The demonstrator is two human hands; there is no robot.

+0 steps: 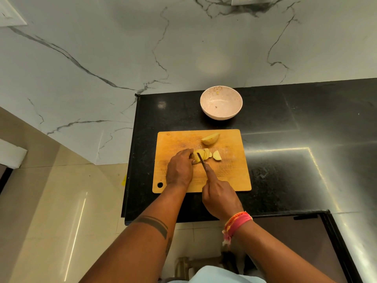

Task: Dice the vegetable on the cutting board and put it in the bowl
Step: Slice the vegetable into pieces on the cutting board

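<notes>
Slicing stage, seen from above the bench (pixel 285 139). The board (pixel 175 139) serves as landmark. Near the board's middle the left hand (pixel 179 170), fingers curled, holds down a potato half (pixel 196 157). The right hand (pixel 220 201) grips a knife (pixel 201 159), forefinger laid along the spine, and the blade stands in the potato half just beside the left fingertips. To the right of the blade several slices (pixel 207 154) lean on one another, and one more slice (pixel 216 155) lies flat a little apart. Toward the board's far edge a second half (pixel 210 138) rests uncut. The bowl (pixel 221 92) stands on the bench just beyond the board's far edge and holds no potato, only a few specks. Judged progress: early. One half is partly sliced; nothing is yet diced. Left to do: finish slicing, cross-cut into cubes, treat the second half likewise, then move all pieces to the bowl.
</notes>
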